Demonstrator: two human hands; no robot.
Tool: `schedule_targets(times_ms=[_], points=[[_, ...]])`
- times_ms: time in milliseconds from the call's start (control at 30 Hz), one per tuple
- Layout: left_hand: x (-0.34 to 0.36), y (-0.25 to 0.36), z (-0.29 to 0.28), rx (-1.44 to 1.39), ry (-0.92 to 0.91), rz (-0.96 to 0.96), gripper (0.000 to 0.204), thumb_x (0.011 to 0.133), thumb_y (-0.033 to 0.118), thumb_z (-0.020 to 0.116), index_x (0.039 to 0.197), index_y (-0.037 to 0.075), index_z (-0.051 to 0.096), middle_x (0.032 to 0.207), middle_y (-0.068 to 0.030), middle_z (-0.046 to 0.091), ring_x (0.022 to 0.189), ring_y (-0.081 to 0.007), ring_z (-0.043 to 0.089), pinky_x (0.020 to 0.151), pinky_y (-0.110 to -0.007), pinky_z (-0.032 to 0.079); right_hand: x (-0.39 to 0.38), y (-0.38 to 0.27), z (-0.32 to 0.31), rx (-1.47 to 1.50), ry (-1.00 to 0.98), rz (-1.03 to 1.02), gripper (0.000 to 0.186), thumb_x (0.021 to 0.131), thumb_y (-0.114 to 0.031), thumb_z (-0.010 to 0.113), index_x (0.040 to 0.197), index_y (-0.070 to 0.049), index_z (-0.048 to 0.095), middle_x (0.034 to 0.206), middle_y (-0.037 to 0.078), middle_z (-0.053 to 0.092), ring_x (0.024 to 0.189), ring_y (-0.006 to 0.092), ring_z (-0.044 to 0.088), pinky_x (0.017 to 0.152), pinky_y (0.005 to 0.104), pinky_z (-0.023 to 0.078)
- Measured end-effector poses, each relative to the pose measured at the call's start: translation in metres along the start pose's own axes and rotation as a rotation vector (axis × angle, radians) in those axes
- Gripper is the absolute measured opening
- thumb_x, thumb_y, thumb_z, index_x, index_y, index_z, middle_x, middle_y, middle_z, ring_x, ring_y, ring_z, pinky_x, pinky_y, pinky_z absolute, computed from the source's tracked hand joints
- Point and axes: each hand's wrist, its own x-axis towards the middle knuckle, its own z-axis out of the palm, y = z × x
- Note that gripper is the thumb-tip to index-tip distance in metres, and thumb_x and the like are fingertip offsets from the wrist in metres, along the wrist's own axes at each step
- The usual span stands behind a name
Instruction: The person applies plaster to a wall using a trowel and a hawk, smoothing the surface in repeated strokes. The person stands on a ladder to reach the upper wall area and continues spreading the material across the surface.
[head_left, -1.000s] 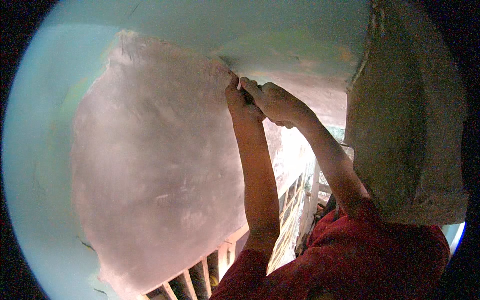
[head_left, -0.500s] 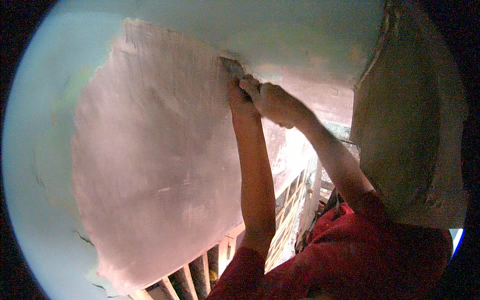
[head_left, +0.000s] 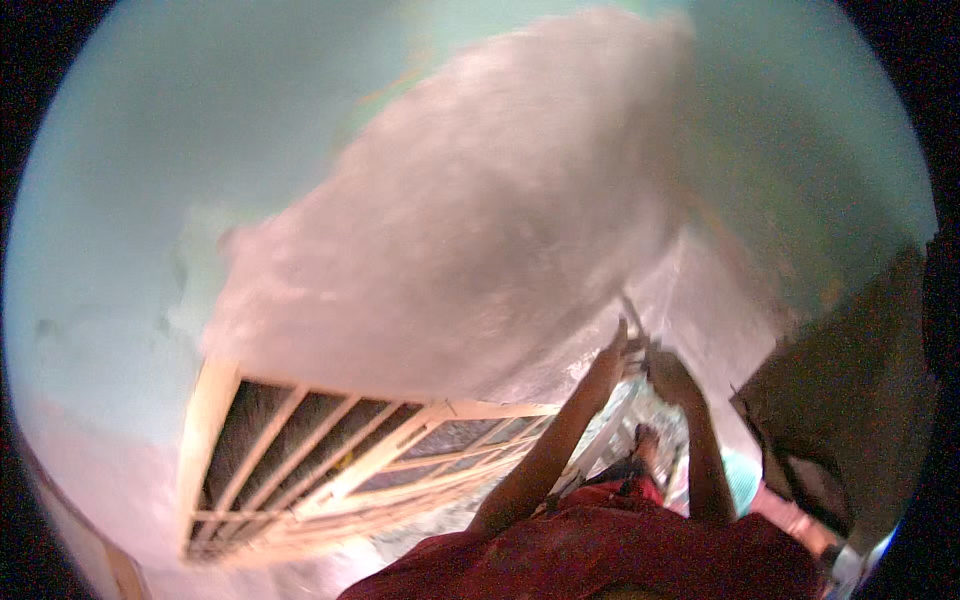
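My two hands are close together in front of me, low against the pinkish-grey plastered wall (head_left: 480, 210). A dark, thin trowel (head_left: 632, 306), seen nearly edge-on, sticks up between them. My left hand (head_left: 622, 352) closes on its lower part from the left. On the other side my right hand (head_left: 674, 376) is curled round its handle end, which the fingers hide. Motion smears the fingers and the blade somewhat. The blade's tip lies near the inside corner where two plastered faces meet; whether it touches cannot be made out.
Pale green paint (head_left: 230, 130) surrounds the plaster. Below left is a wooden window frame (head_left: 205, 430) with slats. A dark brown panel (head_left: 850, 390) stands at the right. Beneath my hands are a foot (head_left: 646, 440) and a turquoise object (head_left: 741, 480).
Both hands have come down and right with the trowel, from the upper edge of the plaster to lower by the corner. The view has tilted and swung, showing more of the window frame.
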Motion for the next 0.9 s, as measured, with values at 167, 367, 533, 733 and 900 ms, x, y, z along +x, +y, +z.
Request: schedule_targets(times_ms=[167, 367, 533, 733, 900], points=[[-0.115, -0.033, -0.033, 0.056, 0.211, 0.258, 0.056, 0.101, 0.047, 0.039, 0.116, -0.001, 0.062, 0.109, -0.0103, 0.068, 0.089, -0.0164, 0.062, 0.085, -0.032, 0.049, -0.04, 0.009, 0.086, -0.188, -0.184, -0.596, 0.035, 0.1, -0.033, 0.044, 0.096, -0.003, 0.06, 0.071, 0.006, 0.059, 0.064, 0.02, 0.057, 0.065, 0.0335, 0.05], [-0.206, 0.009, -0.023, 0.185, 0.567, 0.565, 0.039, 0.102, 0.029, 0.047, 0.099, -0.005, 0.066, 0.097, -0.011, 0.07, 0.083, -0.0134, 0.062, 0.077, -0.031, 0.049, -0.085, -0.124, 0.076, 0.254, -0.638, -0.1, 0.043, 0.099, -0.043, 0.048, 0.09, -0.002, 0.058, 0.069, 0.004, 0.056, 0.06, 0.0146, 0.055, 0.057, 0.0306, 0.045], [-0.234, 0.032, -0.026, 0.4, 0.638, 0.537, 0.041, 0.1, 0.03, 0.051, 0.096, -0.007, 0.069, 0.088, -0.0117, 0.071, 0.083, -0.0166, 0.065, 0.078, -0.032, 0.05, -0.094, -0.144, 0.076, 0.185, -0.727, -0.088, 0.053, 0.098, -0.052, 0.044, 0.092, -0.003, 0.063, 0.078, 0.007, 0.062, 0.067, 0.0171, 0.059, 0.065, 0.0314, 0.049], [-0.246, 0.027, -0.016, 0.37, 0.565, 0.529, 0.044, 0.101, 0.031, 0.048, 0.101, -0.009, 0.067, 0.092, -0.0127, 0.072, 0.087, -0.0192, 0.067, 0.084, -0.033, 0.05, -0.11, -0.12, 0.082, 0.376, -0.767, -0.175, 0.044, 0.101, -0.042, 0.045, 0.09, -0.003, 0.061, 0.067, 0.007, 0.059, 0.054, 0.0163, 0.057, 0.052, 0.0294, 0.048], [-0.226, -0.001, -0.034, -0.092, 0.639, 0.743, 0.051, 0.103, 0.038, 0.04, 0.123, -0.005, 0.056, 0.121, -0.0166, 0.061, 0.109, -0.0215, 0.059, 0.094, -0.035, 0.045, -0.098, -0.132, 0.064, -0.012, -0.808, -0.171, 0.043, 0.098, -0.045, 0.05, 0.102, -0.004, 0.062, 0.07, 0.007, 0.06, 0.058, 0.0135, 0.059, 0.056, 0.0309, 0.051]])
